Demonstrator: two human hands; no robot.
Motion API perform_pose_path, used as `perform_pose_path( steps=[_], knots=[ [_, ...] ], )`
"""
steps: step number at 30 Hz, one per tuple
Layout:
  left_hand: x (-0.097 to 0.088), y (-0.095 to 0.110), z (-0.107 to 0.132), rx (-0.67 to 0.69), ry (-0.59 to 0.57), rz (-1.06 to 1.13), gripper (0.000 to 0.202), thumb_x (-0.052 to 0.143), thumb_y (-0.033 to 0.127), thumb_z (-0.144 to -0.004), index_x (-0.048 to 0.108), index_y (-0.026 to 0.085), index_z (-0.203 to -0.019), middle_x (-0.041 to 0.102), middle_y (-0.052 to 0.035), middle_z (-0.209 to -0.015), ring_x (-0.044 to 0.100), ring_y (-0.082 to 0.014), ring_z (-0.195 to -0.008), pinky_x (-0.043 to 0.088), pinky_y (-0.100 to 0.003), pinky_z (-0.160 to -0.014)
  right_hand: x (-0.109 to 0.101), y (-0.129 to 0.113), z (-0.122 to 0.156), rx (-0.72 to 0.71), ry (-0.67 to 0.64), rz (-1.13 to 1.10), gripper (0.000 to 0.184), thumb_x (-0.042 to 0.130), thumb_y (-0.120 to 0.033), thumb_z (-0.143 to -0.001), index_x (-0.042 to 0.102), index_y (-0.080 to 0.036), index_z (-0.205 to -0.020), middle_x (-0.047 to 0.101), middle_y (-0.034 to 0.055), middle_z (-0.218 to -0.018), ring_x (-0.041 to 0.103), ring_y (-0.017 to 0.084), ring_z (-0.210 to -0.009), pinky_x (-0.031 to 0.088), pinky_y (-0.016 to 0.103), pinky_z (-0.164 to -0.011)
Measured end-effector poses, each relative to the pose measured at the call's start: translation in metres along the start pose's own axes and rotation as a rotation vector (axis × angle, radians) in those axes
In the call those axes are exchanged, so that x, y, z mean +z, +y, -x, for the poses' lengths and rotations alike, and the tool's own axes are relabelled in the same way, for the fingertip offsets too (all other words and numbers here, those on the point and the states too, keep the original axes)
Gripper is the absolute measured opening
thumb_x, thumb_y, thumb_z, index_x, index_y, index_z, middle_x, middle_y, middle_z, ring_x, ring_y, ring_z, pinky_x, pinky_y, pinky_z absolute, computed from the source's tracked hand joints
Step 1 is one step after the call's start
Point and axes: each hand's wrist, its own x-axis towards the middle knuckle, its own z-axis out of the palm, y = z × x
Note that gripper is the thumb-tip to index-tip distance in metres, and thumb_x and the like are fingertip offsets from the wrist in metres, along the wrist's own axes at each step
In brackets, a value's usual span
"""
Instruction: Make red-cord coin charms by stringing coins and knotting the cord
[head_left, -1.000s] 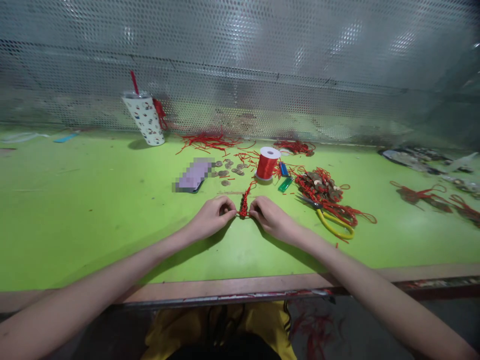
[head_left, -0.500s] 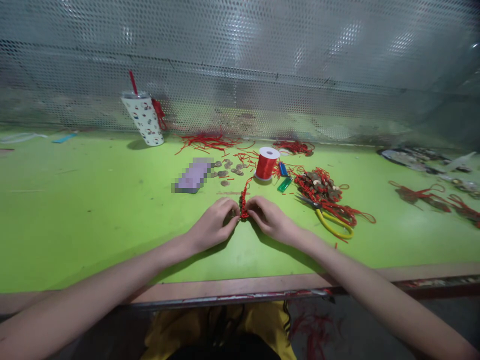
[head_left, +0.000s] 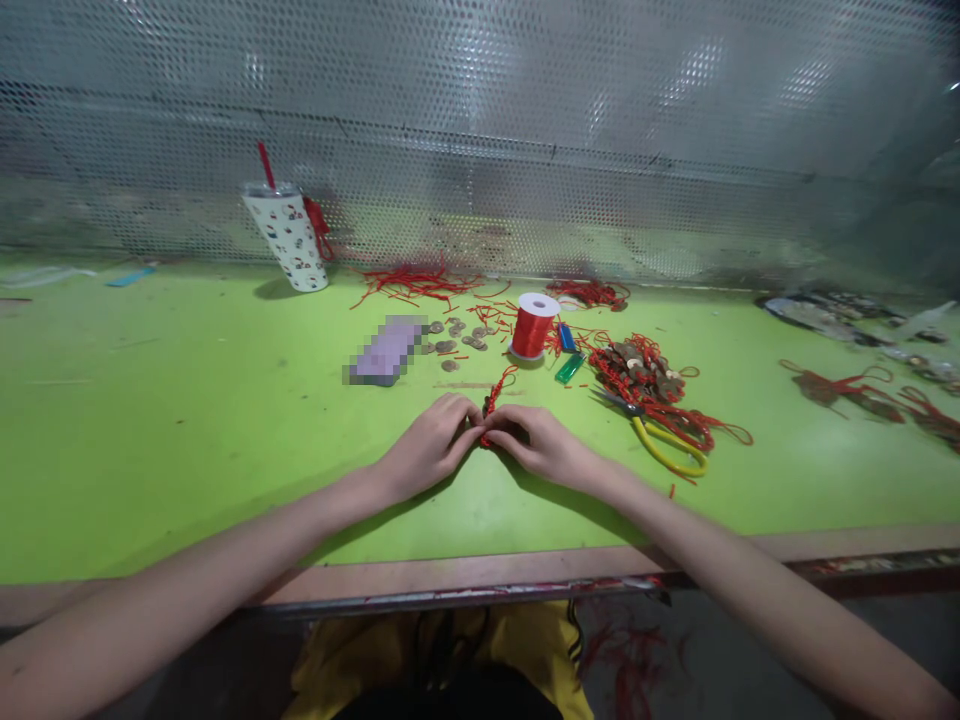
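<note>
Fingers of the left hand point(head_left: 427, 443) and right hand point(head_left: 550, 448) pinch a red cord point(head_left: 491, 400) between them over the green surface point(head_left: 225, 410), its far length already knotted, its near end seemingly unfinished.

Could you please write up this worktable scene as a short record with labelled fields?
Surface: green table
Left hand: thumb and fingertips pinched at the red knotted cord
Right hand: pinched at the same cord, close against the left fingertips
Beyond the hands: loose coins; upright red spool
Right of the hands: yellow-handled scissors beside a pile of coins and red cord
Back left: patterned white cup with red straw
</note>
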Motion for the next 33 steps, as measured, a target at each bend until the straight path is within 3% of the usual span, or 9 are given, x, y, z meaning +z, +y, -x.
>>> perform_pose_path(
  steps=[3, 9, 16, 24, 30, 33],
  knots=[
    [0.000, 0.002, -0.002, -0.001, 0.011, 0.015, 0.013, 0.051, 0.025, -0.098, 0.059, 0.018, -0.091, 0.064, -0.0066, -0.092, 0.058, -0.0210, -0.088, 0.046, -0.033, -0.079, -0.001, -0.001, 0.000, 0.049, 0.001, -0.045, 0.009, 0.061, -0.021, -0.096, 0.068, -0.016, -0.097, 0.074, 0.0077, -0.091, 0.066, 0.018, -0.079, 0.050, 0.030, -0.075],
    [-0.002, 0.008, -0.004, -0.154, 0.020, 0.167, 0.014, 0.062, 0.032, -0.093, 0.065, 0.018, -0.091, 0.065, -0.0021, -0.089, 0.055, -0.0152, -0.072, 0.043, -0.027, -0.063, 0.002, 0.001, -0.003, 0.066, 0.062, -0.099, 0.008, 0.063, -0.022, -0.093, 0.066, -0.016, -0.089, 0.069, 0.0038, -0.082, 0.060, 0.016, -0.072, 0.045, 0.028, -0.068],
    [-0.001, 0.013, 0.001, -0.089, 0.099, 0.061, 0.016, 0.072, 0.026, -0.088, 0.060, 0.019, -0.096, 0.063, -0.0001, -0.088, 0.059, -0.0169, -0.081, 0.047, -0.030, -0.073, 0.003, -0.006, -0.003, 0.082, 0.143, -0.184, 0.004, 0.062, -0.021, -0.091, 0.063, -0.017, -0.091, 0.068, 0.0036, -0.081, 0.061, 0.016, -0.071, 0.046, 0.028, -0.066],
    [-0.001, 0.009, 0.003, -0.024, 0.198, -0.094, 0.020, 0.075, 0.026, -0.086, 0.066, 0.021, -0.103, 0.060, -0.0054, -0.103, 0.059, -0.0234, -0.104, 0.050, -0.038, -0.090, 0.002, -0.011, 0.000, -0.050, 0.189, -0.160, 0.002, 0.059, -0.018, -0.090, 0.062, -0.018, -0.089, 0.067, 0.0020, -0.079, 0.059, 0.014, -0.069, 0.046, 0.026, -0.064],
    [0.000, 0.011, 0.003, -0.008, 0.152, 0.030, 0.007, 0.069, 0.019, -0.089, 0.066, 0.018, -0.094, 0.067, -0.0016, -0.088, 0.062, -0.0166, -0.082, 0.049, -0.028, -0.072, 0.001, -0.012, -0.001, -0.077, 0.211, -0.159, 0.001, 0.060, -0.018, -0.090, 0.060, -0.019, -0.089, 0.065, 0.0006, -0.078, 0.058, 0.013, -0.067, 0.046, 0.026, -0.063],
    [-0.001, 0.013, 0.003, -0.003, 0.168, 0.013, 0.003, 0.068, 0.017, -0.088, 0.066, 0.017, -0.090, 0.068, -0.0023, -0.088, 0.062, -0.0161, -0.080, 0.047, -0.027, -0.070, 0.000, -0.013, -0.001, -0.087, 0.222, -0.171, 0.001, 0.060, -0.018, -0.090, 0.061, -0.019, -0.089, 0.065, 0.0006, -0.077, 0.058, 0.013, -0.068, 0.046, 0.026, -0.063]
  ],
)
